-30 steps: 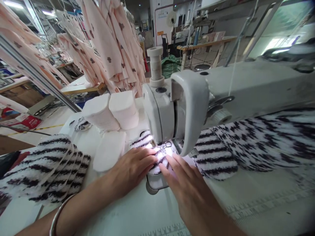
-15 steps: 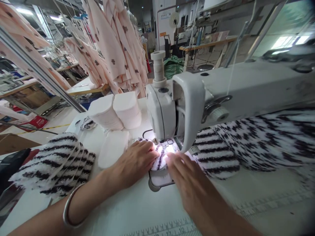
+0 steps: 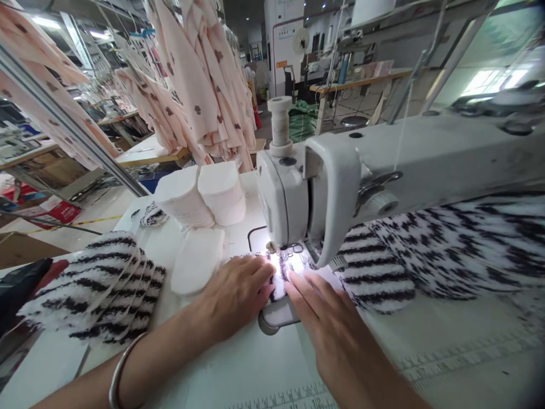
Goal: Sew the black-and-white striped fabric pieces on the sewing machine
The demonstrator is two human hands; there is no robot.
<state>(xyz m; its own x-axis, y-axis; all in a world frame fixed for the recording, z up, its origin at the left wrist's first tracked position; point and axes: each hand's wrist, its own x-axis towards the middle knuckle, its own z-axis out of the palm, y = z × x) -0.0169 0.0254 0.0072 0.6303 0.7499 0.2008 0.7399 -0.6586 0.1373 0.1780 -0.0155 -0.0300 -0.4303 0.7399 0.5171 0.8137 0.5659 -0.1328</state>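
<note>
My left hand (image 3: 236,295) lies flat on a small black-and-white striped fleece piece (image 3: 279,281) under the lit needle area of a white sewing machine (image 3: 323,182). A silver bangle (image 3: 121,372) circles that wrist. My right hand (image 3: 330,324) rests flat to the right of the piece, its fingertips pressing the fabric edge beside the presser foot (image 3: 292,253). Both hands have fingers stretched out, pinning the piece to the machine bed.
A fanned stack of striped fleece pieces (image 3: 97,287) lies at the left. White padding stacks (image 3: 200,196) stand behind it. More striped fleece (image 3: 447,250) is heaped under the machine arm. Pink garments (image 3: 200,79) hang behind. A ruler strip (image 3: 447,358) marks the table front.
The striped piece has turned and shifted a little under the needle; both hands stayed flat on it, fingertips sliding slightly nearer the presser foot. The view shifted slightly.
</note>
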